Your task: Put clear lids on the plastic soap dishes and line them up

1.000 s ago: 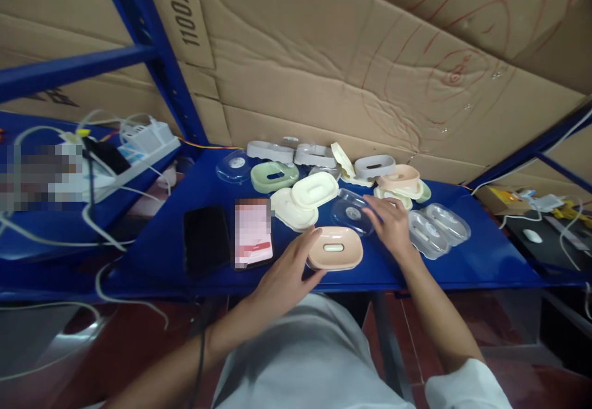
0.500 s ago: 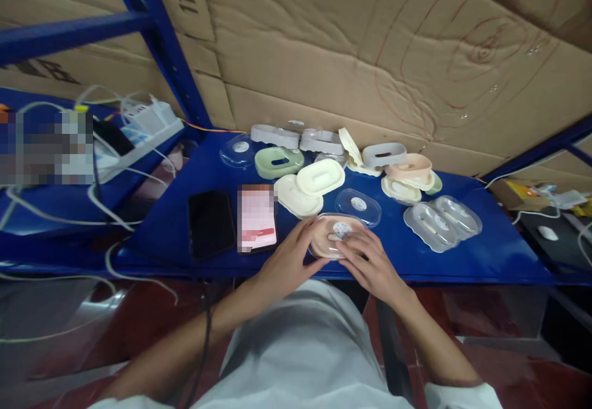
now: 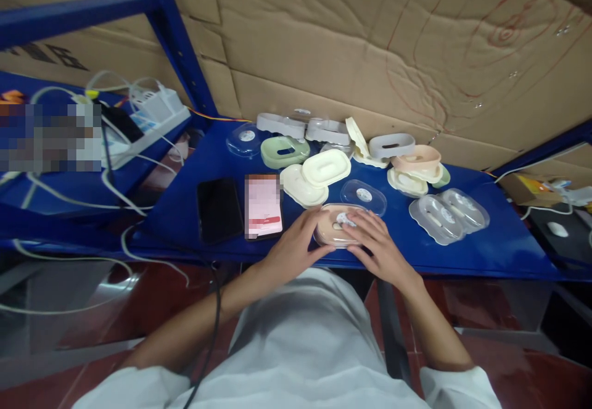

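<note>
A peach oval box with a clear lid and a round sticker rests at the near edge of the blue table, between my hands. My left hand grips its left end, thumb along the near side and fingers at the far side. Over its right part lies my right hand, fingers on the lid and thumb by the near rim. Just beyond the box is a loose clear lid with a sticker. Two cream oval pieces overlap behind it to the left.
Left of the box lie a lit phone and a dark phone. Farther back are a green oval tray, grey oval rings and a peach ring. Clear-lidded boxes sit at right. A power strip with cables is at left.
The view has shifted slightly, so the table's things appear a little higher and to the right. My right hand's fingers have spread a bit across the lid; both hands stay on the box.
</note>
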A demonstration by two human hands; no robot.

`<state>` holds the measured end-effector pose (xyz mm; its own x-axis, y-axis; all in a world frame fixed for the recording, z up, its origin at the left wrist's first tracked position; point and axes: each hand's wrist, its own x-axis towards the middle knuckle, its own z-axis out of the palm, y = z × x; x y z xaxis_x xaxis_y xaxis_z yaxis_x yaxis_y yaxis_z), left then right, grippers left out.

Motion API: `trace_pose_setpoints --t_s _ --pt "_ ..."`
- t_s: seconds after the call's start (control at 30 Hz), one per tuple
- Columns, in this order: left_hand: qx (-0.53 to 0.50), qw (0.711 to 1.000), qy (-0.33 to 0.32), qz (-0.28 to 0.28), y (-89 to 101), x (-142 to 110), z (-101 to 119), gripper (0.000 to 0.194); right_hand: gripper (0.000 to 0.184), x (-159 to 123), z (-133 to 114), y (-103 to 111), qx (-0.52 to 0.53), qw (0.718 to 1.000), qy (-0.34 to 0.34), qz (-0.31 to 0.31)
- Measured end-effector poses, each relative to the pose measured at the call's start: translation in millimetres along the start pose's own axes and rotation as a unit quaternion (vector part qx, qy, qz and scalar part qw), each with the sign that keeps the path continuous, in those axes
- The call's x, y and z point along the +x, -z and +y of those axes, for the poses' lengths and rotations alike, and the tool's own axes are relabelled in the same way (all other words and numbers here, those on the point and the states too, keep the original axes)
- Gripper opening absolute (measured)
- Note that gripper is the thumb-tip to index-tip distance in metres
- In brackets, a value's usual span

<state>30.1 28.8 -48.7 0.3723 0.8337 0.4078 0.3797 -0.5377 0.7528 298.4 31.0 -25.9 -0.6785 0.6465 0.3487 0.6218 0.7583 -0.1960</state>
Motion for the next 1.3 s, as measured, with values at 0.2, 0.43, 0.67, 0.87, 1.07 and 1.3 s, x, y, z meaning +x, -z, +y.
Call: trace_pose_setpoints --t_s 0.2,0.43,0.67,0.87,1.07,1.3 --pt "0.032 0.999 0.003 -0.032 0.0 -3 1 0.068 0.074 -13 -8 -3 -0.004 0.999 -0.033 0.034" --pt "0.054 0.997 0.025 -0.041 2.0 -5 5 0.066 0.07 -77 -6 13 -0.131 0.966 -0.164 0.15" --pt "0.111 0.992 0.023 -0.049 -1.0 -6 5 0.055 0.067 -110 22 35 -0.275 0.879 -0.355 0.158" --pt "0.127 0.99 0.011 -0.06 -1.4 -6 3 0.048 0.084 -115 63 61 -0.235 0.892 -0.385 0.037" --pt "0.125 0.99 0.0 -0.057 -0.5 -6 4 0.044 0.078 -128 100 80 -0.207 0.891 -0.404 -0.021" --pt "0.188 0.982 -0.005 -0.011 -5.0 1 5 0.047 0.086 -137 141 92 -0.257 0.87 -0.417 0.061"
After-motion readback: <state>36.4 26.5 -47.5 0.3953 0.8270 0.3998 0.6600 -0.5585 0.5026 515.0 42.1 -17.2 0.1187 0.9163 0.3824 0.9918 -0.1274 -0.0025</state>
